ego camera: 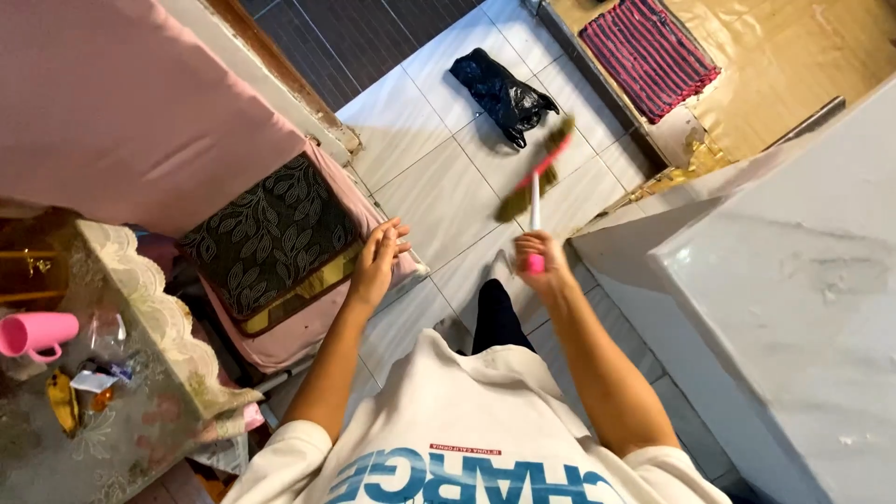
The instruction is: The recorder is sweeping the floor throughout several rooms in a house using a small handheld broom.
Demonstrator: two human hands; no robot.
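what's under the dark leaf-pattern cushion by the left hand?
The dark leaf-pattern cushion lies on a yellowish layer, and that on a pink cushion. The left hand hovers at the stack's edge. Whatever sits beneath the pink cushion is covered.

Pink-handled broom (537, 182), bristles on tiles

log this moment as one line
right hand: grips pink-and-white broom | left hand: open, empty, over pink cushion | black plastic bag on white tiled floor
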